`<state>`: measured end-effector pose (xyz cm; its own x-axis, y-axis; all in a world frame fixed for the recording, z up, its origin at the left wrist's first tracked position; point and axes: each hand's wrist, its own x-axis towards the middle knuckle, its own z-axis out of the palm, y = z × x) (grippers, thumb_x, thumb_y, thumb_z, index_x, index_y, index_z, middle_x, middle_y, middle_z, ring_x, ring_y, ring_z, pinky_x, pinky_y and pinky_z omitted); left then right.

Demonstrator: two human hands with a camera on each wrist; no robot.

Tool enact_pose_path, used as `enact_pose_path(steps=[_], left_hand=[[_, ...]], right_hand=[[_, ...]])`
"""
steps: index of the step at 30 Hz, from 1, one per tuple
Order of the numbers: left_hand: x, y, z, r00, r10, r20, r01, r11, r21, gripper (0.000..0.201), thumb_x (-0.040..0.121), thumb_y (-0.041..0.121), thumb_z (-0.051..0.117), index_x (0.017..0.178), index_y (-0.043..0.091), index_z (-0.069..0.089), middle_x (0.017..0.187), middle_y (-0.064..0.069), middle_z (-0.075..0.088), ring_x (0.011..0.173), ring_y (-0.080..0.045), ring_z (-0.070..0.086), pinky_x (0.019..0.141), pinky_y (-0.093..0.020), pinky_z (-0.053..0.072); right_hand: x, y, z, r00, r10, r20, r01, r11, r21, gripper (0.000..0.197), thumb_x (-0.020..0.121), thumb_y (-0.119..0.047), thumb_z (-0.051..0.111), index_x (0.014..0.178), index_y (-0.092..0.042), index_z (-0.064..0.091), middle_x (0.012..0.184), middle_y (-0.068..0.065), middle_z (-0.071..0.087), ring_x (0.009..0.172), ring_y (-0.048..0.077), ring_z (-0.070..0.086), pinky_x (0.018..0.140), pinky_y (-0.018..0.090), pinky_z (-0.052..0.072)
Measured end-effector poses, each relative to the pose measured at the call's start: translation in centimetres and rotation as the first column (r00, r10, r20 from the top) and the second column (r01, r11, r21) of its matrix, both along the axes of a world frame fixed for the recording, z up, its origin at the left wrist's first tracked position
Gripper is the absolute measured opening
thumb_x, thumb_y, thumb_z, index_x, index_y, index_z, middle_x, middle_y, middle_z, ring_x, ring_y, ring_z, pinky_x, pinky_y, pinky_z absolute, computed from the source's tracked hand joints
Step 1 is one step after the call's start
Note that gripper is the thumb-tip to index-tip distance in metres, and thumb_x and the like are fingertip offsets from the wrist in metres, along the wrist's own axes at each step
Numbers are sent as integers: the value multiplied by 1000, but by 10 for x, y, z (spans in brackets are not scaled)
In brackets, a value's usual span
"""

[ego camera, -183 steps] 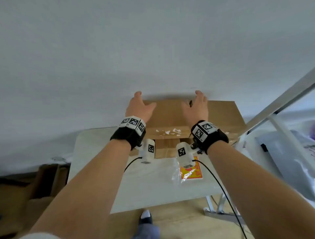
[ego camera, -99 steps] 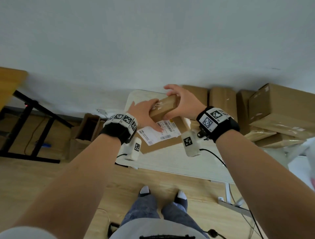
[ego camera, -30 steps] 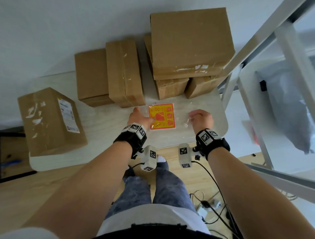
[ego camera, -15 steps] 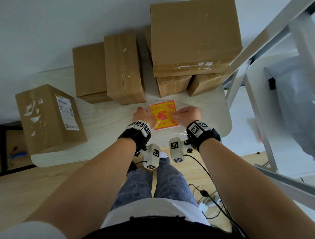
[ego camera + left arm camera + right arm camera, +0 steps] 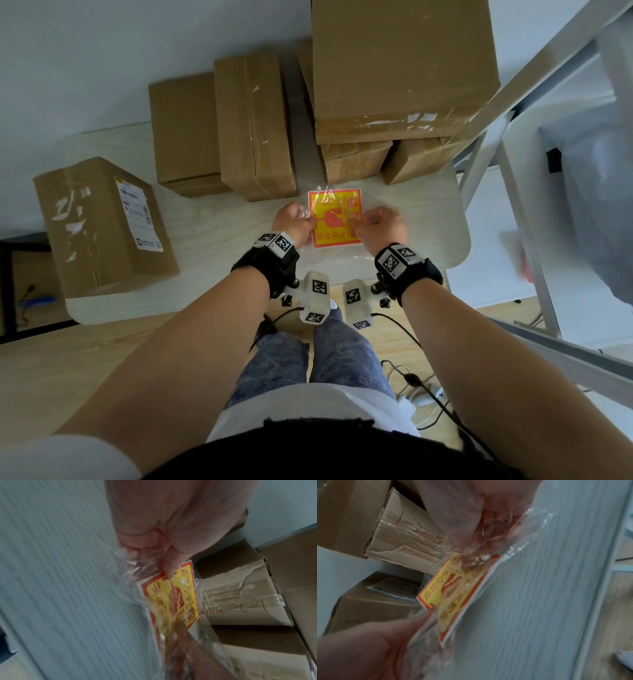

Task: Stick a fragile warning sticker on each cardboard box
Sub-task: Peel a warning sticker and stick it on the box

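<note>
Both hands hold the clear plastic bag [image 5: 337, 260] that contains the red-and-yellow fragile stickers [image 5: 335, 217], raised just above the surface [image 5: 219, 233]. The left hand [image 5: 293, 222] pinches the bag's left edge, thumb pressed on the sticker face. The right hand [image 5: 382, 226] pinches the right edge through the film. Gripping opposite edges probably keeps the limp film taut, so the pack stays flat and its opening can be found.

No sticker is out of the bag. The cardboard boxes [image 5: 253, 126] stand grouped at the far edge of the surface, within reach. One labelled box [image 5: 102, 222] sits apart at the left. None shows a fragile sticker on a visible face.
</note>
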<state>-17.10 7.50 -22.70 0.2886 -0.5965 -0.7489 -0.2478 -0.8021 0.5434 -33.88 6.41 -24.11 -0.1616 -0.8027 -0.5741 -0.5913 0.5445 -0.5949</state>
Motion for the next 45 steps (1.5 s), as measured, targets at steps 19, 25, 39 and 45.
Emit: enact_pose_path(steps=[19, 25, 39, 45], left_hand=[[63, 41, 13, 975, 220, -37, -223, 964, -147, 25, 84, 12, 74, 105, 0, 68, 110, -15, 70, 99, -28, 68, 92, -41, 54], [73, 55, 17, 979, 202, -34, -205, 954, -219, 11, 87, 7, 70, 96, 4, 65, 98, -12, 67, 90, -25, 64, 87, -38, 53], [94, 67, 15, 933, 143, 331, -127, 990, -67, 15, 89, 19, 61, 78, 11, 54, 89, -8, 60, 93, -30, 60, 70, -29, 38], [95, 67, 11, 912, 112, 394, -128, 992, 13, 31, 95, 19, 57, 123, 5, 57, 128, -12, 60, 120, -31, 56, 83, -32, 40]], right_hand=[[46, 9, 29, 936, 42, 351, -26, 998, -50, 17, 92, -10, 63, 81, -21, 69, 72, 3, 70, 40, 14, 56, 42, 26, 41], [65, 16, 33, 964, 84, 252, -94, 995, 26, 16, 81, -17, 78, 78, -20, 63, 82, 8, 74, 44, 11, 56, 42, 24, 42], [60, 26, 38, 998, 58, -10, -59, 986, -155, 11, 91, -26, 62, 86, -20, 71, 84, 3, 73, 79, 24, 69, 69, 34, 57], [44, 27, 52, 991, -37, -132, -11, 938, -345, 20, 101, -29, 48, 102, -14, 61, 92, 2, 66, 77, 20, 58, 60, 26, 39]])
